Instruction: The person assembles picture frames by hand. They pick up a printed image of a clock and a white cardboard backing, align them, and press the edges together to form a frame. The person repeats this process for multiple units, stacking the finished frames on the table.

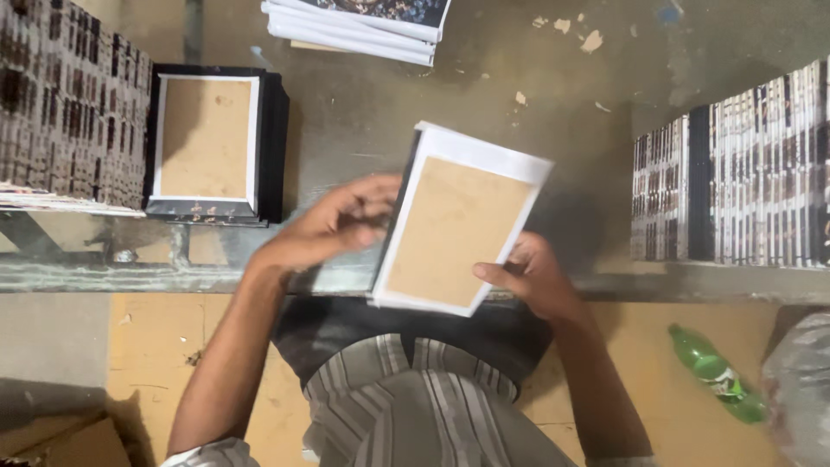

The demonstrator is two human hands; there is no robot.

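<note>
A book cover board (454, 227), brown cardboard face with white folded edges and a dark underside, is held tilted above the grey table's (363, 121) front edge. My right hand (529, 278) grips its lower right corner with the thumb on top. My left hand (337, 223) holds its left side, fingers against the dark edge. A pile of similar covers (206, 143) lies flat on the table to the left, brown face up.
Tall stacks of printed books stand at the far left (69, 104) and right (735, 173). More white-edged books (363, 26) lie at the top. A green plastic bottle (716, 372) lies on the floor at the right, beside a plastic bag (800, 389).
</note>
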